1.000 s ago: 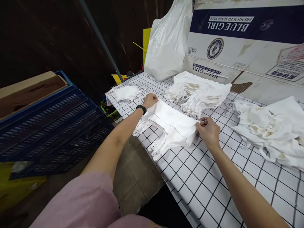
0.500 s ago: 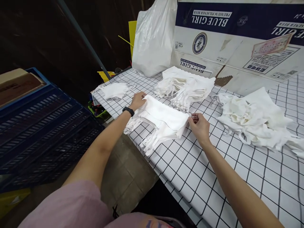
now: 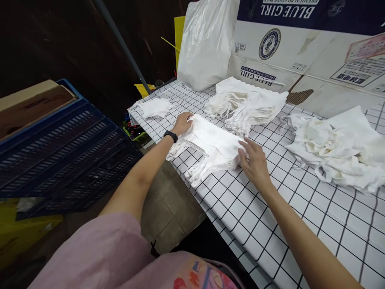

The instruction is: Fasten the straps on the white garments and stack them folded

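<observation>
lying between both hands point(image 3: 182, 123) point(image 3: 255, 161), the stacked white cloths point(image 3: 216, 138) apparently touch each.

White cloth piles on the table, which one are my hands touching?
The front pile, between your left hand and right hand: both touch it; neither touches the left pile, back pile or right pile.

Bears, on black-gridded white tablecloth point(image 3: 249, 200), white fabric stack point(image 3: 215, 137) at centre, thicker white stack point(image 3: 257, 96) above, small white pile point(image 3: 155, 107) centre-left, crumpled white heap point(image 3: 343, 150) right, white plastic bag point(image 3: 207, 48) and navy-white carton point(image 3: 291, 52) at top.
</observation>
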A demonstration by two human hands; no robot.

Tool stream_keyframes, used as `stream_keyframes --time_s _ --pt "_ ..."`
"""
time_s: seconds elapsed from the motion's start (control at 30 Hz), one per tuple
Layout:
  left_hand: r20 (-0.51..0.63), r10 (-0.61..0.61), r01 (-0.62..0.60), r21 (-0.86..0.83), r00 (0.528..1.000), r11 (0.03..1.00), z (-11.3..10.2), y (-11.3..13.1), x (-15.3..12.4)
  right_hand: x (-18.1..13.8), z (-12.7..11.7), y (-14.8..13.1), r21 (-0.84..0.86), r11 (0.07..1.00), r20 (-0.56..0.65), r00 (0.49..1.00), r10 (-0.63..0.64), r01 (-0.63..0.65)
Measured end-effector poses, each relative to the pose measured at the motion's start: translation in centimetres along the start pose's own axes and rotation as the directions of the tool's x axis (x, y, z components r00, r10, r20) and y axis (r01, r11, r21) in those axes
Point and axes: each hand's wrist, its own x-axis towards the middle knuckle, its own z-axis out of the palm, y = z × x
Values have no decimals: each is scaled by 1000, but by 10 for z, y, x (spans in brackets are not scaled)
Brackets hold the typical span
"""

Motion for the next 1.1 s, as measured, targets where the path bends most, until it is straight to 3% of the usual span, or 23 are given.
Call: stream_keyframes --time_s 0.07,0.13,0.27,0.37,0.5,0.67,0.8,0.87,0.97,1.1 --pt "-40 14 -13 28 999 1000 -5 6 -10 -13 3 -6 -72 990 171 979 -110 124" --pt "-100 96 -88 74 990 993 -9 19 -28 -24 7 -8 -128 975 306 942 -135 181" --pt "-195 398 -388 88 896 917 -9 59 -82 -37 5 -10 -176 975 391 919 -55 134" --pt "-214 574 -588 -6 791 809 0 89 -125 -49 -13 -6 -161 987 335 941 39 17" --pt "-79 707 -709 -149 703 689 32 130 -157 -90 -55 11 -145 976 197 962 191 -164" --pt "162 787 -760 -203 596 617 90 203 -156 -165 -103 41 -142 941 -39 952 304 -306" --pt "324 788 -774 -206 524 599 131 276 -144 -209 -122 59 -90 899 -242 885 397 -428" --pt "348 767 -757 -199 540 623 150 309 -138 -218 -124 63 -32 878 -321 837 443 -477" --pt "322 716 -708 -165 620 687 176 347 -123 -218 -125 64 65 865 -384 788 482 -497" --pt "284 600 -587 -139 748 797 200 368 -102 -210 -130 65 101 880 -465 760 454 -464"
